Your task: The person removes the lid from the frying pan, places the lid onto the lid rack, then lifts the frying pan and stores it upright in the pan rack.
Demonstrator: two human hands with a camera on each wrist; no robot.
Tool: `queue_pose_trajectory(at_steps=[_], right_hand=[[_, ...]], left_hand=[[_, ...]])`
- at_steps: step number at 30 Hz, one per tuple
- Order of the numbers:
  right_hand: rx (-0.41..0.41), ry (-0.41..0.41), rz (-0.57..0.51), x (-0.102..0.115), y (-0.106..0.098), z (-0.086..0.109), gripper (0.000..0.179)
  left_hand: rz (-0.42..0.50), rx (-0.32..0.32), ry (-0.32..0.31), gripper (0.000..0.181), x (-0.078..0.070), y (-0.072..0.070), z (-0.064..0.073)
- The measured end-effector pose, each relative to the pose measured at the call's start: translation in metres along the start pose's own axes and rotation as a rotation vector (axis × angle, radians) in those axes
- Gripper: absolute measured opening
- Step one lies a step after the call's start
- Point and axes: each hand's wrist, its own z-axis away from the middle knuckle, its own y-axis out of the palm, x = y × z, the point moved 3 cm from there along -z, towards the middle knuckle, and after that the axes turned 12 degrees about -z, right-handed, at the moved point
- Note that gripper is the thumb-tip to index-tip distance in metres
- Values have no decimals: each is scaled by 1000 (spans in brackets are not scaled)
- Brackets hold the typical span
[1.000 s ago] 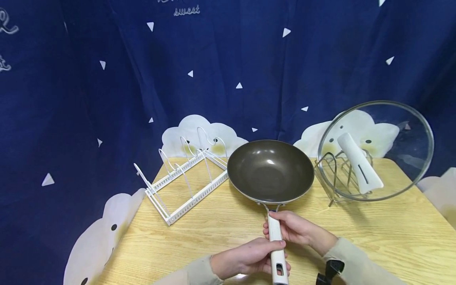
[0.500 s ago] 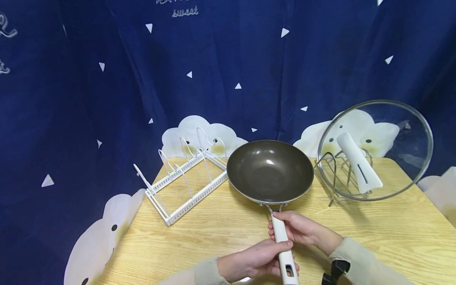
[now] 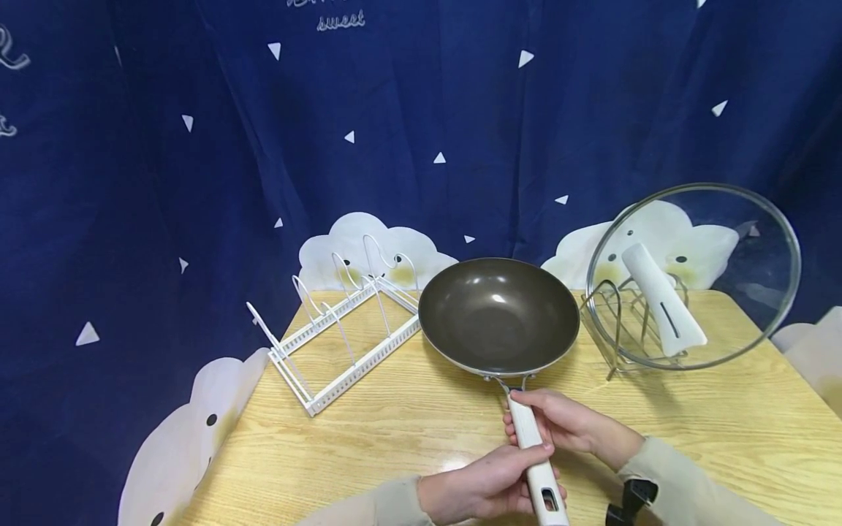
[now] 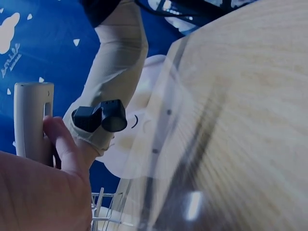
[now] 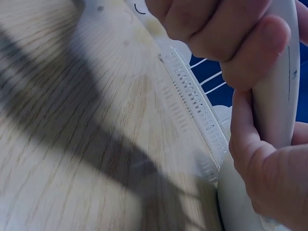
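A wok (image 3: 498,318) with a dark brown inside stands in the middle of the table, its white handle (image 3: 525,420) pointing at the person. Near the pan end, the right hand (image 3: 571,424) grips the handle with its thumb along the top. The left hand (image 3: 493,478) holds the same handle lower down, close to the slotted end. Both hands' far fingers are partly hidden under the handle. In the left wrist view the handle's slotted end (image 4: 32,120) rises beside the left hand. Fingers of both hands wrap the handle (image 5: 279,96) in the right wrist view.
A white wire rack (image 3: 355,372) lies left of the wok, close to its rim. On the right, a glass lid (image 3: 737,292) with a white handle (image 3: 664,299) leans in a metal wire stand (image 3: 618,329). The wooden table (image 3: 316,460) ends at a blue curtain (image 3: 395,183).
Both hands have shifted slightly right with the handle, so it slants more to the right. The wok's bowl stays nearly in place. The rack and lid have not moved.
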Motion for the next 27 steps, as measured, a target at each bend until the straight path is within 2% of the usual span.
queue_pose_trajectory(at_steps=[6, 11, 14, 21, 27], right_hand=[[20, 35, -96, 0, 2, -2, 28], [122, 71, -252, 1, 7, -3, 29], [160, 78, -295, 1, 7, -4, 33], [152, 73, -320, 1, 10, -8, 40], [101, 69, -265, 0, 12, -10, 35]], left_hand=[[54, -5, 1, 27, 2, 3, -2], [158, 26, 8, 18, 1, 6, -1], [211, 18, 17, 13, 1, 7, -1], [237, -30, 53, 34, 1, 8, 1], [272, -56, 57, 31, 1, 10, 1]])
